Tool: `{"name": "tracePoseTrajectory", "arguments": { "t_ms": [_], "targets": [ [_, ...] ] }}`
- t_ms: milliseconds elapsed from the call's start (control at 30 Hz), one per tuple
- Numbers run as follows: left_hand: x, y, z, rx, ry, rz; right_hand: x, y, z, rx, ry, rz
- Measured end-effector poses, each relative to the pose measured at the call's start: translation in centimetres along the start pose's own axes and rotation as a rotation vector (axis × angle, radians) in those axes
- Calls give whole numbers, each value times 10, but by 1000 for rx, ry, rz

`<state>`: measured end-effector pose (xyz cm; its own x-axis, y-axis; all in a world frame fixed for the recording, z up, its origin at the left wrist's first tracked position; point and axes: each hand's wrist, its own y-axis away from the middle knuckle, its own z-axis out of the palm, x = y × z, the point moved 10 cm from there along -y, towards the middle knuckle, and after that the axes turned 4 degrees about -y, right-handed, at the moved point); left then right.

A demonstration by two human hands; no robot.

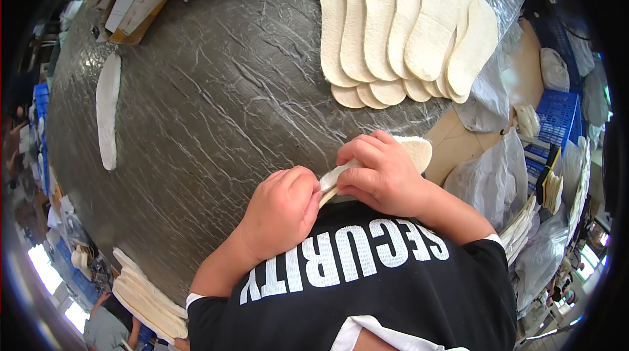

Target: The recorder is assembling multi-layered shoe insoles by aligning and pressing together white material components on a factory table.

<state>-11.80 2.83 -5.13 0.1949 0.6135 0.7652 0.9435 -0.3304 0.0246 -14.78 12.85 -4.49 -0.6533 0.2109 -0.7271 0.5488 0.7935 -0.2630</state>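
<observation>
Close to my chest, at the table's near edge, I hold a cream fleecy insole with both hands. My left hand is closed on its left end, thumb and fingers pinched together. Over the middle, my right hand grips it with bent fingers. Between the two hands shows a white, folded-looking layer; whether it is part of the insole or a separate piece, I cannot tell. Beyond my right hand, several cream insoles lie fanned out in overlapping rows.
The table has a dark, wrinkled plastic cover. A narrow white piece lies at its left. Cardboard pieces stand at the far left, and an insole stack at lower left. Plastic bags and a blue crate are on the right.
</observation>
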Motion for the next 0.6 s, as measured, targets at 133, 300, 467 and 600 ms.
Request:
{"name": "tracePoseTrajectory", "arguments": {
  "t_ms": [133,300,467,600],
  "targets": [
    [10,-2,-5,22,-104,72,1,-1,-1,-1,12,26],
    [17,-1,-5,48,-191,129,12,0,-4,24,-39,179],
    [20,-1,-6,59,-213,155,11,1,-1,-18,1,169],
    [20,-2,-7,46,-223,150,5,0,2,10,54,84]
  ]
}}
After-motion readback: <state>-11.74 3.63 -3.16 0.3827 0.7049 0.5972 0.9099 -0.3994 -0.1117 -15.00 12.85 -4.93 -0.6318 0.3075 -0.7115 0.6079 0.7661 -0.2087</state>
